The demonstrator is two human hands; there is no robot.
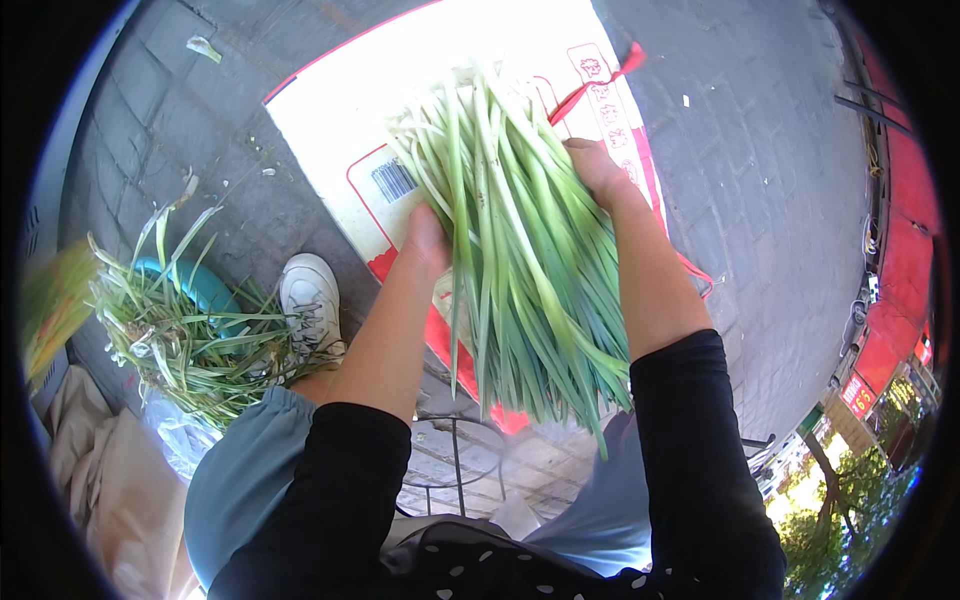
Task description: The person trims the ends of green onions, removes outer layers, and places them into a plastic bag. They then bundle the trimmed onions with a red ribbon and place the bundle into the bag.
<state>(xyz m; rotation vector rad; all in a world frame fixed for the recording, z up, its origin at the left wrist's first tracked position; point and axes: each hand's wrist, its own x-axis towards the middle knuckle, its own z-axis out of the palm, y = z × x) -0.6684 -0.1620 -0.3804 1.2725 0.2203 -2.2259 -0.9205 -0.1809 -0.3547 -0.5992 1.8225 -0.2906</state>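
Note:
A large bundle of green onions (510,247) lies between my hands, white ends away from me and green leaves toward me. My left hand (429,238) presses against the bundle's left side, its fingers hidden under the stalks. On the right side my right hand (596,169) cups the bundle, fingers also mostly hidden beneath it. Under the bundle lies a flat white and red printed sack or sheet (337,120) bearing writing and a barcode. A red tie strip (585,97) runs from behind the stalks near my right hand.
Trimmed leaves and roots (187,337) are heaped at the left over a teal basin (199,289) and a clear plastic bag (180,439), beside my white shoe (311,300). A black wire rack (455,465) stands between my legs. Grey paving (750,187) surrounds the sheet.

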